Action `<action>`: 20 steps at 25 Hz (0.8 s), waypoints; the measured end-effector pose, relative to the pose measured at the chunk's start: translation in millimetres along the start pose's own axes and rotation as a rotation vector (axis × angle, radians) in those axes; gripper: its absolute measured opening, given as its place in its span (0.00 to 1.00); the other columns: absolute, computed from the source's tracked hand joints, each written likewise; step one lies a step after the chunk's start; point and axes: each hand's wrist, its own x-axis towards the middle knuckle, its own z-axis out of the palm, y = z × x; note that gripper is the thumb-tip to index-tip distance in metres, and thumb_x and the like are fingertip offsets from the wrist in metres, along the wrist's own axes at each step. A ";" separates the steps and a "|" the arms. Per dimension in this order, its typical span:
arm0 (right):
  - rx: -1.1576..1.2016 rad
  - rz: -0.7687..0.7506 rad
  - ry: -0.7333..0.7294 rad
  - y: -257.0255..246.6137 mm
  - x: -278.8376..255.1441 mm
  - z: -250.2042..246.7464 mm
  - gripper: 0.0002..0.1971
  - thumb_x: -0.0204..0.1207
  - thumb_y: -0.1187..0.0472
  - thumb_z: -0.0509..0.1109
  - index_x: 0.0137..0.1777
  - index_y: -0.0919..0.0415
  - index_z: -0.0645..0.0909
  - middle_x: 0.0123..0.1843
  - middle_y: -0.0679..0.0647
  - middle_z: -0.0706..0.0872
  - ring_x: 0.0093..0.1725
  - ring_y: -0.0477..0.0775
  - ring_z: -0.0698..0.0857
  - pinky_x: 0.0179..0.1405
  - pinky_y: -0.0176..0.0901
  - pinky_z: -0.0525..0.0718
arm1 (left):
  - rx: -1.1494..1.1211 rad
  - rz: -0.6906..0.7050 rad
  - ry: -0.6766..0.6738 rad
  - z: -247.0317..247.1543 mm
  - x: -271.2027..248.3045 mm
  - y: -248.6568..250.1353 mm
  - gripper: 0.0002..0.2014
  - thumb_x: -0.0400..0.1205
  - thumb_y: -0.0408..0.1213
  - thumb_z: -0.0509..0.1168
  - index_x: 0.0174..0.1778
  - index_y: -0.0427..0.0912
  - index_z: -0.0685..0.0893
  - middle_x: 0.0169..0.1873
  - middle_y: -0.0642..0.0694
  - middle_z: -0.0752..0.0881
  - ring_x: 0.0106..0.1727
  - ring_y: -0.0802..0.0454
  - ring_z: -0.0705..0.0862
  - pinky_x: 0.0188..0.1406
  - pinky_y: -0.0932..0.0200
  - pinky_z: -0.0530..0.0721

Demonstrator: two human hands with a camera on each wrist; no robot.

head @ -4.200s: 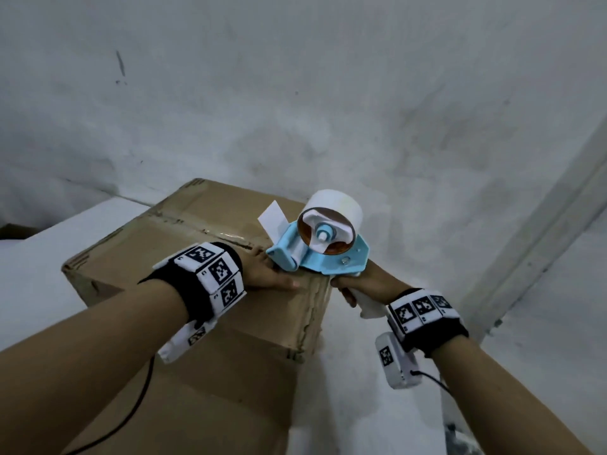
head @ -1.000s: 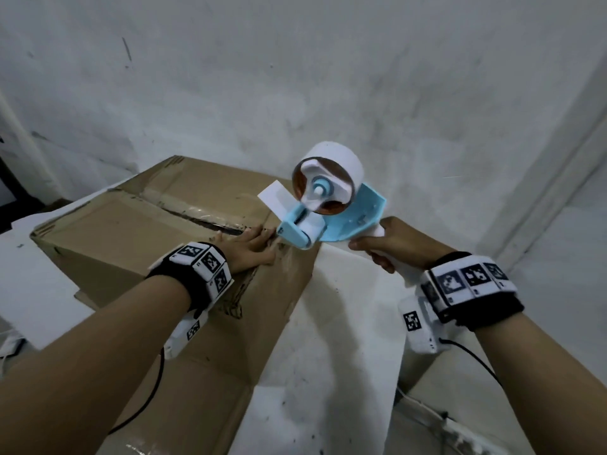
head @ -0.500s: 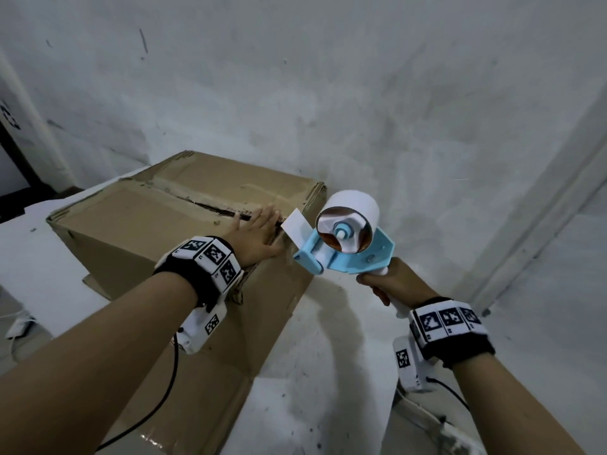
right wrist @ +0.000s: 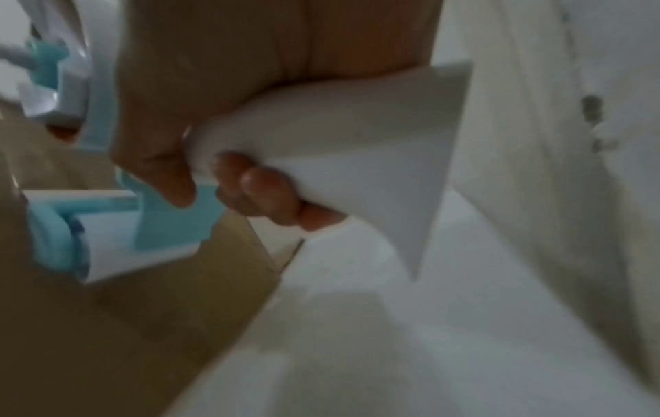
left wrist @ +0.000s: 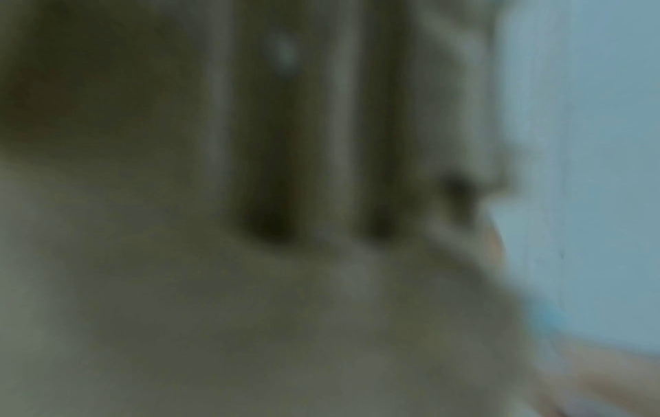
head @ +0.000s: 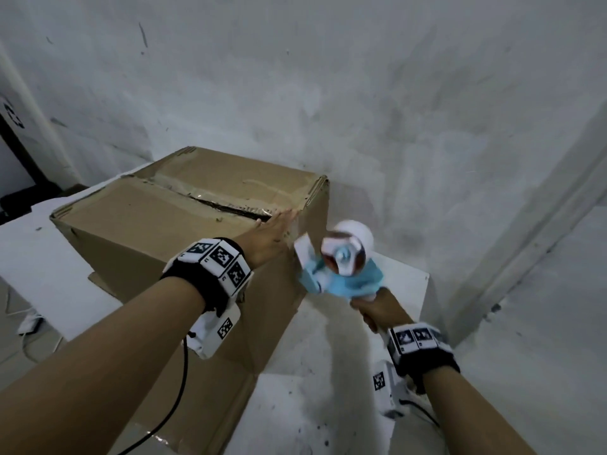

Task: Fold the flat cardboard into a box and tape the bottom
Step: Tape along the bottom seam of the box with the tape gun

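Now the tape dispenser has dropped from above the box to its right side face at frame centre, so taping starts there. The right hand clenches its handle; the left hand presses flat by the open seam.

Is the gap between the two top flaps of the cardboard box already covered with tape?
No: in the head view a dark open gap runs between the flaps of the cardboard box, and the tape dispenser is beside it.
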 end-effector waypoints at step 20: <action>0.353 -0.324 0.268 -105.5 10.5 5.3 0.10 0.65 0.55 0.79 0.31 0.54 0.80 0.21 0.44 0.81 0.24 0.47 0.76 0.32 0.42 0.75 | 0.228 -0.223 -0.063 -41.0 -5.5 51.4 0.35 0.86 0.44 0.52 0.82 0.37 0.39 0.82 0.39 0.35 0.84 0.40 0.39 0.81 0.48 0.48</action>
